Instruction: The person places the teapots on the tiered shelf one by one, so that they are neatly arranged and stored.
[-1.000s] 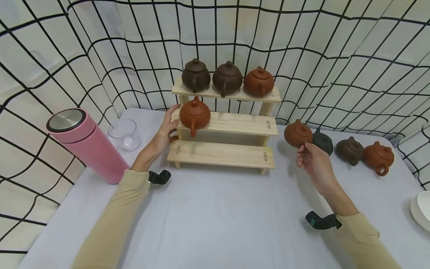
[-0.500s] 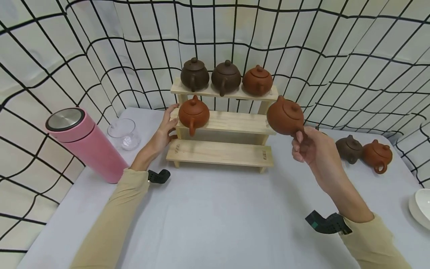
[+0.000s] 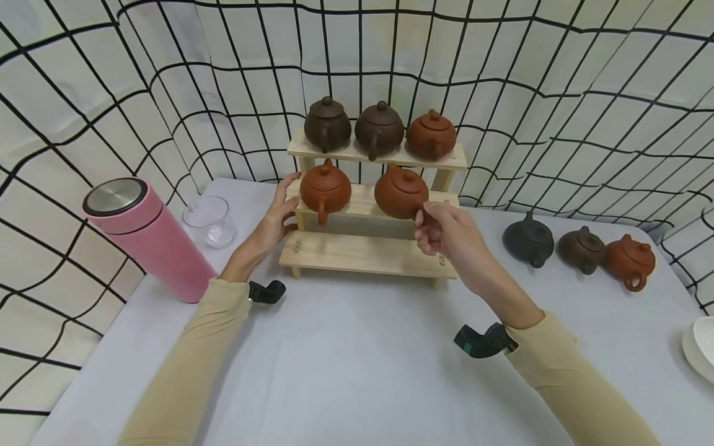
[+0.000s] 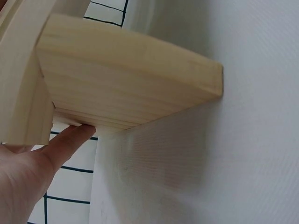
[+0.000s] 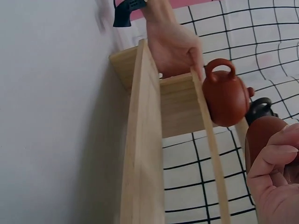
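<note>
In the head view, my right hand (image 3: pixel 454 238) pinches the handle of a reddish-brown teapot (image 3: pixel 400 192), which is over the middle tier of a stepped wooden display stand (image 3: pixel 362 254). The right wrist view shows a gap between this teapot (image 5: pixel 264 135) and the tier's board. My left hand (image 3: pixel 270 220) grips the left end of the stand at the middle tier; its fingers (image 4: pixel 70 142) reach against the wooden side. Beside that hand, an orange-red teapot (image 3: pixel 325 188) sits on the same tier. Two dark brown teapots (image 3: pixel 327 125) and a reddish one (image 3: pixel 431 135) stand on the top tier.
On the right of the white table stand a black teapot (image 3: pixel 528 240), a brown teapot (image 3: pixel 581 249) and an orange teapot (image 3: pixel 629 262). A white bowl (image 3: pixel 701 347) is at the right edge. A pink flask (image 3: pixel 158 241) and a clear glass (image 3: pixel 209 222) stand left. Black grid netting (image 3: pixel 357 74) surrounds the back.
My right hand has lifted the reddish-brown teapot from the table beside the black teapot and carried it left to the middle tier. My left hand has stayed on the stand.
</note>
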The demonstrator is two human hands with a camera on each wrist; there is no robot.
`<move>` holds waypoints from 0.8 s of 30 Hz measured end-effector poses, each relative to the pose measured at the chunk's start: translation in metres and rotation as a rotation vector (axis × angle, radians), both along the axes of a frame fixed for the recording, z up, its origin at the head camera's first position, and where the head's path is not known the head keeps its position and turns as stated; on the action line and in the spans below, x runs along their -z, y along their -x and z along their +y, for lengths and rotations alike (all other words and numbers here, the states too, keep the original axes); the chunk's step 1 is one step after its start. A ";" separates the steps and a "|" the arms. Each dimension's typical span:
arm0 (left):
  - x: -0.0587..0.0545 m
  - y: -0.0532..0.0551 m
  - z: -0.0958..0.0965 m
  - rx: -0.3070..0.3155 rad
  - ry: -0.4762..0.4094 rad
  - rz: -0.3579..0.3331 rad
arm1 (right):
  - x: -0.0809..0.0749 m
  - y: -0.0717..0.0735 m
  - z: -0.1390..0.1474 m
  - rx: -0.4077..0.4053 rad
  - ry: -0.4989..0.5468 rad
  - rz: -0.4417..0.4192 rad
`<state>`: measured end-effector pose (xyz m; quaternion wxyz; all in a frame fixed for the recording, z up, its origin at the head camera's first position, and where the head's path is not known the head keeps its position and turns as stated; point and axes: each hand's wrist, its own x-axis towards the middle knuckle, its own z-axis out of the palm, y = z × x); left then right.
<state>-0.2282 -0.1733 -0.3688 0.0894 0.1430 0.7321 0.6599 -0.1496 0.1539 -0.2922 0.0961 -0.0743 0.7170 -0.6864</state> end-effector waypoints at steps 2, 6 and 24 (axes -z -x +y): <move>0.000 0.000 0.001 0.003 0.003 0.002 | 0.004 0.006 -0.005 0.003 -0.011 -0.006; 0.001 0.001 0.001 0.007 0.005 0.004 | 0.010 0.014 -0.012 0.006 -0.021 -0.009; 0.002 0.002 -0.001 0.009 0.002 0.007 | 0.018 0.021 -0.041 -0.033 -0.042 -0.028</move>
